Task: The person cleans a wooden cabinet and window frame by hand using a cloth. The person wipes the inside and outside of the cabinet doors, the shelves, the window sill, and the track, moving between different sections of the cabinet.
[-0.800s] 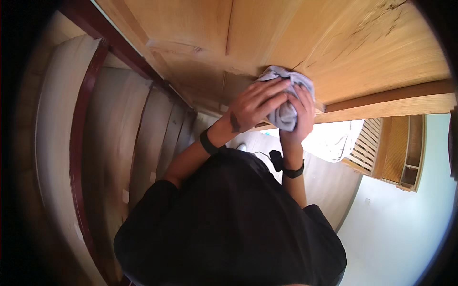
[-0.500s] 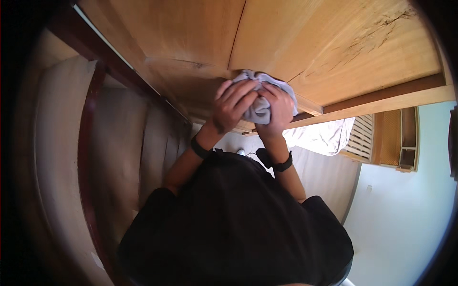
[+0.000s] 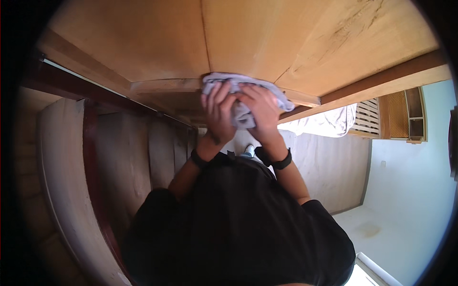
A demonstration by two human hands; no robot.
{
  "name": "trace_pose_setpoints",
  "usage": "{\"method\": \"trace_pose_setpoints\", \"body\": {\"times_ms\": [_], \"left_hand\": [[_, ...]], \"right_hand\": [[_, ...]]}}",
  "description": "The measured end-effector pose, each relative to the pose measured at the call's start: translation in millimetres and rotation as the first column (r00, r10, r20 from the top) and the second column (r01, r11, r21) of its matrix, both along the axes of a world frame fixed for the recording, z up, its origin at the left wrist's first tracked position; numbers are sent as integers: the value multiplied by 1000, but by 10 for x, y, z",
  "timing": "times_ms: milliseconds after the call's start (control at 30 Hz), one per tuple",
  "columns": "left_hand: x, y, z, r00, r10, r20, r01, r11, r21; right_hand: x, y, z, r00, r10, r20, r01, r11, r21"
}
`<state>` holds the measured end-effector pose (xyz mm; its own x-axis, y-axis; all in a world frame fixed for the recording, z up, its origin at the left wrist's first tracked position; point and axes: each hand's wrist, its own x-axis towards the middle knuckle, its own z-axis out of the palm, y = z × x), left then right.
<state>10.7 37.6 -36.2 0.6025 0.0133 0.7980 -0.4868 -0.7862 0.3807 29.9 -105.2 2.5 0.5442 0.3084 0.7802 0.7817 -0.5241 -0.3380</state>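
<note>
Bunched against the edge of the pale wooden panel, the crumpled light-grey cloth looks soft, light and limp — both the left hand and right hand close their grip on it, best gathered in fistfuls at its middle.

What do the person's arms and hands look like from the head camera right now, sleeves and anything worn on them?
Both forearms are bare below short black sleeves. Each wrist carries a black band: one on the left wrist, one on the right wrist. The left hand and right hand wear no gloves.
</note>
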Motion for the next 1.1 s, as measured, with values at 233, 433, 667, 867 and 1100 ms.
{"method": "trace_pose_setpoints", "body": {"times_ms": [233, 433, 667, 867, 1100], "left_hand": [[94, -652, -35, 972, -221, 85, 214, 973, 83], [89, -417, 143, 936, -332, 116, 328, 943, 52], [209, -265, 848, 870, -317, 377, 324, 945, 48], [298, -237, 527, 949, -240, 203, 234, 971, 55], [161, -208, 384, 967, -229, 112, 227, 973, 31]], "right_hand": [[-111, -622, -194, 954, -271, 128, 263, 962, 76], [-142, -505, 4, 974, -194, 116, 171, 968, 184], [-118, -328, 601, 935, -227, 273, 194, 971, 141], [57, -228, 150, 962, -228, 148, 200, 963, 182], [-79, -185, 161, 963, -254, 86, 245, 964, 108]]}}
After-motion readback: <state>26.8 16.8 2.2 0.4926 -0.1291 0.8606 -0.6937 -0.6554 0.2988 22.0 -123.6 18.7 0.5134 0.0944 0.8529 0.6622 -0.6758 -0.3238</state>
